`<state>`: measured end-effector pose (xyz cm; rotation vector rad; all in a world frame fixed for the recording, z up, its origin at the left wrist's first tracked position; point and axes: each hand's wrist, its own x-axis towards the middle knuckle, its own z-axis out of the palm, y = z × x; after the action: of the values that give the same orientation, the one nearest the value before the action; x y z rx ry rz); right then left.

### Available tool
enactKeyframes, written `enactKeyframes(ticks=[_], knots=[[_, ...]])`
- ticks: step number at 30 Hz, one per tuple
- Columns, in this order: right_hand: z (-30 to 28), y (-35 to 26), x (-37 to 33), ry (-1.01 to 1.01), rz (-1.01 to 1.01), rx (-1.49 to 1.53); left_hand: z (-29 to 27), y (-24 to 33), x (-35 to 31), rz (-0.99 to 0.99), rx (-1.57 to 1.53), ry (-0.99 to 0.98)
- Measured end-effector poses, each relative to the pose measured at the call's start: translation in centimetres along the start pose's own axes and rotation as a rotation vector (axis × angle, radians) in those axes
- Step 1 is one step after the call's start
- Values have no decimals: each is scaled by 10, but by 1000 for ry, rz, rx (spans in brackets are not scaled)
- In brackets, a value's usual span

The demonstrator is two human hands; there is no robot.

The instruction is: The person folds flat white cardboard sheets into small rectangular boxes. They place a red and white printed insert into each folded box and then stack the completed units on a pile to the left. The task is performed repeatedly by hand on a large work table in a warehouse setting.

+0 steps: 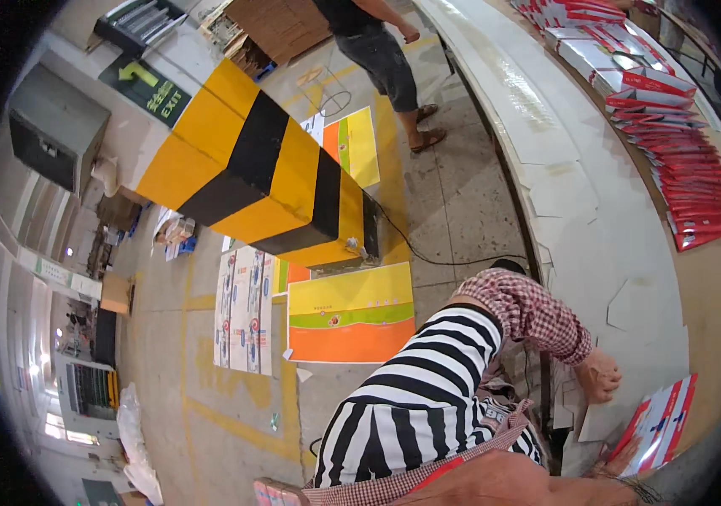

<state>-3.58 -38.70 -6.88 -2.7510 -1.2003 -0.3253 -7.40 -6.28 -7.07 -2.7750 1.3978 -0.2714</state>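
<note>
My left hand [600,376], in a checked oversleeve [538,316] over a striped sleeve [424,363], is over the near edge of the pale worktable [639,295]. Its fingers curl downward, and what they grip, if anything, is hidden. Just below it lies a pale flat sheet [601,419]. A flat red-and-white printed carton [660,424] is at the lower right, tilted. Part of my right hand [626,454] shows at the carton's lower left edge. The fingers of that hand are mostly hidden, so its grip cannot be made out.
A long row of red-and-white folded cartons [685,173] lies along the table's far side. Left of the table stands a yellow-and-black striped pillar [268,169]. Printed cardboard sheets [350,316] lie on the floor by it. Another person [377,63] stands beyond, and a black cable [428,260] crosses the floor.
</note>
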Motion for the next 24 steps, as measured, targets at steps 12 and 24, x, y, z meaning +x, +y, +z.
enactKeyframes(ticks=[12,24], knots=[[1,-53,74,-170,-179,6,4,-42,28,-64,-55,158],[4,-96,102,-269,-259,-46,-3,-31,1,-215,31,188]])
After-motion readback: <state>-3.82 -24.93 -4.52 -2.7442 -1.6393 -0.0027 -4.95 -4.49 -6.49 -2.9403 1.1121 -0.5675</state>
